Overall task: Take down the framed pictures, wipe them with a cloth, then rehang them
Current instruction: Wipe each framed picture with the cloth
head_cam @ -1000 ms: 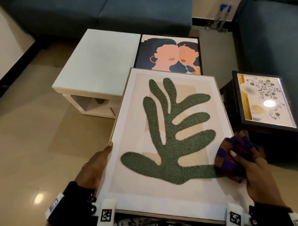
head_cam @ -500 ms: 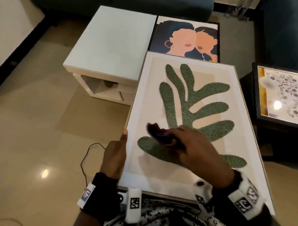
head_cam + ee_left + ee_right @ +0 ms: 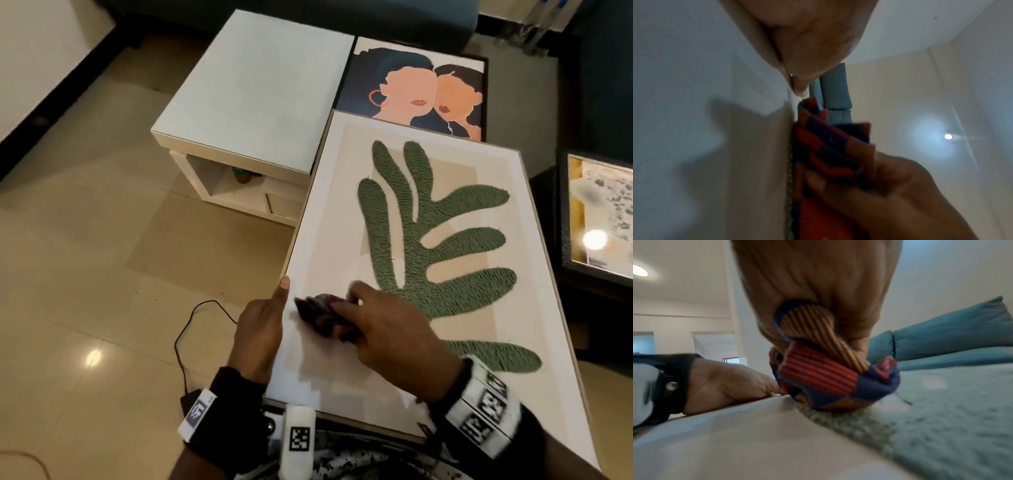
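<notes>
Head view is showing the right hand (image 3: 387, 329) clenching a bunched striped cloth (image 3: 317, 313) against the leaf picture (image 3: 428, 260), which is lying across the person's lap, while the left hand (image 3: 260, 329) is gripping its left edge; the frame is probably stiff, fragile and best held by its edges.

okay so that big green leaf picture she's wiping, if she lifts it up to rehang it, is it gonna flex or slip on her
The leaf picture looks rigid: its edges stay straight while the left hand grips one side. The smooth front under the cloth may be slippery. Being large, it probably needs both hands, so the right hand should drop the cloth first.
</notes>
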